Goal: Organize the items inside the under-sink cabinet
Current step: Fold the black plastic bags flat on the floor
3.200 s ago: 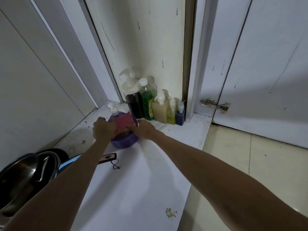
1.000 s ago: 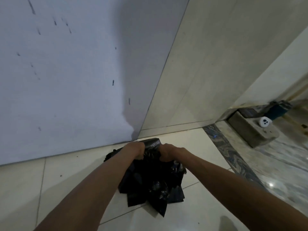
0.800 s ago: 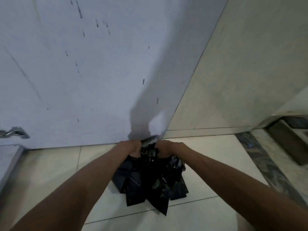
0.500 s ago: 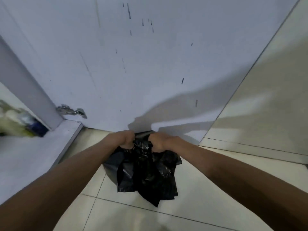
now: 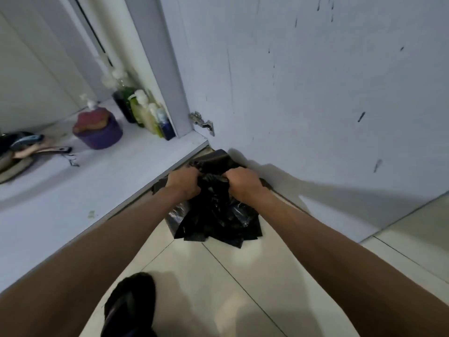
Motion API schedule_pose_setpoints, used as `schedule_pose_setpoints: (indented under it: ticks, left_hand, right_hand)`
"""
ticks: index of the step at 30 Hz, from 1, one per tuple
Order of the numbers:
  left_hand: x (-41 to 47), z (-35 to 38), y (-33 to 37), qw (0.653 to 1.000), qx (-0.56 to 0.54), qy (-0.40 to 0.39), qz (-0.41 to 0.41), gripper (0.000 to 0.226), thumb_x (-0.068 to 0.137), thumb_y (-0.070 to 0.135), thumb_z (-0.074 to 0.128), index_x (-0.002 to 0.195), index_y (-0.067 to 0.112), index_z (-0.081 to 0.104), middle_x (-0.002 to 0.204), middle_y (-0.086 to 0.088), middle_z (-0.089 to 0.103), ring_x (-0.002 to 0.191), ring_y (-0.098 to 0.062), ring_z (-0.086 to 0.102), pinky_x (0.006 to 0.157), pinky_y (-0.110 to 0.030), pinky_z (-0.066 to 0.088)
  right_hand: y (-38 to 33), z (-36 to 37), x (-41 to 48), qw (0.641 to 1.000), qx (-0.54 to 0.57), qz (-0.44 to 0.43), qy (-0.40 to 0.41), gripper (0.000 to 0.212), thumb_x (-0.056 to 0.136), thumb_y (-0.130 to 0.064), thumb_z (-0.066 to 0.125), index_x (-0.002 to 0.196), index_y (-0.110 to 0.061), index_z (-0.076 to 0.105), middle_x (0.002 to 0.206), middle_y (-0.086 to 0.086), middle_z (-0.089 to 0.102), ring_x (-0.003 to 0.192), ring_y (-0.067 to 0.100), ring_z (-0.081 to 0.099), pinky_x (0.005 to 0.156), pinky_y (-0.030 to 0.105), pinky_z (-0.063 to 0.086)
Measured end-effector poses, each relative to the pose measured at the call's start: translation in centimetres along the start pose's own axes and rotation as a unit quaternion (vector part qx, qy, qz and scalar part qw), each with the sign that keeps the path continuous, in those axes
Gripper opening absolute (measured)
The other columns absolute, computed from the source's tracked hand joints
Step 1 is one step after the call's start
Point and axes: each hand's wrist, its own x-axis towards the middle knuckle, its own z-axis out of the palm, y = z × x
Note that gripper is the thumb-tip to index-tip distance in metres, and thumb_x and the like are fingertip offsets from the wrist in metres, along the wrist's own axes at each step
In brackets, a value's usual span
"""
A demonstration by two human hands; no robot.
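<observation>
A bundle of black plastic bags (image 5: 216, 215) hangs over the tiled floor, just in front of the cabinet floor's (image 5: 73, 190) front edge. My left hand (image 5: 183, 182) and my right hand (image 5: 240, 182) both grip its crumpled top, side by side. Inside the cabinet a purple tub (image 5: 99, 130) with a pink sponge on it stands near the back. A row of pump and soap bottles (image 5: 143, 110) lines the cabinet's right wall.
The open white cabinet door (image 5: 315, 93) stands right behind the bags, with a metal hinge (image 5: 202, 122) at its base. Metal pots and utensils (image 5: 17, 152) lie at the far left of the cabinet. A dark slipper (image 5: 131, 305) is on the floor below.
The view has swung left, so the cabinet interior is back in sight. Both hands have carried the black bags from the floor by the door toward the cabinet's front edge.
</observation>
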Motion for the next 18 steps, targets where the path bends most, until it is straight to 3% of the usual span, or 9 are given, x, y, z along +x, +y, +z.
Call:
schedule_pose_setpoints:
  ticks: [2,3,5,7,13,16,18]
  left_hand:
    - [-0.8,1.9,-0.9,0.999,-0.032,-0.005,-0.042,0.044,0.079,0.032,0.063,0.123,0.026,0.058,0.121,-0.004,0.062,0.111,-0.026,0.058,0.086,-0.038,0.049]
    - [-0.9,3.0,-1.2,0.997,-0.043,-0.037,-0.051,0.063,0.078,0.038,0.066,0.137,0.029,0.046,0.136,-0.006,0.052,0.124,-0.028,0.05,0.095,-0.041,0.046]
    - [-1.4,5.1,-1.4,0.989,-0.038,-0.134,-0.056,0.107,0.073,0.05,0.073,0.154,0.033,0.005,0.16,-0.008,0.011,0.145,-0.032,0.017,0.111,-0.049,0.029]
    - [-1.5,6.8,-1.3,0.982,-0.029,-0.178,-0.048,0.124,0.071,0.056,0.075,0.151,0.033,-0.017,0.16,-0.008,-0.016,0.148,-0.031,-0.006,0.117,-0.05,0.014]
    - [0.2,8.4,-2.0,0.964,-0.088,-0.239,-0.071,0.123,0.07,0.056,0.076,0.15,0.037,-0.016,0.159,-0.006,-0.019,0.148,-0.029,-0.011,0.118,-0.055,0.014]
    - [-0.1,7.8,-1.5,0.967,-0.082,-0.228,-0.086,0.122,0.067,0.057,0.078,0.151,0.037,-0.01,0.161,-0.007,-0.012,0.148,-0.029,-0.004,0.118,-0.053,0.014]
    - [-0.9,7.4,-0.8,0.977,-0.066,-0.176,-0.095,0.123,0.063,0.058,0.079,0.153,0.033,0.0,0.161,-0.01,0.003,0.148,-0.032,0.007,0.118,-0.051,0.019]
  right_hand:
    - [0.1,1.7,0.6,0.999,0.03,0.004,-0.014,0.052,0.084,-0.021,0.062,0.135,-0.025,0.052,0.136,0.012,0.052,0.127,0.039,0.046,0.093,0.045,0.044]
    - [0.2,2.5,0.6,0.999,0.01,0.003,-0.044,0.072,0.086,-0.028,0.062,0.15,-0.03,0.031,0.154,0.014,0.03,0.141,0.043,0.024,0.109,0.055,0.03]
    - [0.6,4.3,0.7,0.994,-0.066,-0.023,-0.083,0.094,0.088,-0.045,0.062,0.155,-0.036,-0.004,0.163,0.015,-0.005,0.147,0.044,-0.008,0.114,0.064,0.004]
    - [1.5,5.9,1.0,0.99,-0.093,-0.053,-0.092,0.099,0.087,-0.056,0.058,0.153,-0.038,-0.014,0.162,0.014,-0.014,0.147,0.041,-0.015,0.114,0.064,-0.001]
    - [3.8,9.1,1.6,0.987,-0.071,-0.062,-0.13,0.088,0.09,-0.067,0.04,0.154,-0.038,-0.012,0.164,0.005,-0.013,0.149,0.033,-0.014,0.117,0.06,-0.007]
    - [3.1,7.9,1.8,0.982,-0.073,-0.055,-0.163,0.091,0.089,-0.064,0.046,0.155,-0.033,-0.008,0.164,0.009,-0.01,0.149,0.035,-0.011,0.115,0.062,-0.007]
    - [2.6,6.8,1.3,0.985,-0.072,-0.061,-0.144,0.095,0.086,-0.059,0.057,0.157,-0.026,0.002,0.163,0.013,0.002,0.149,0.036,-0.002,0.113,0.065,-0.003]
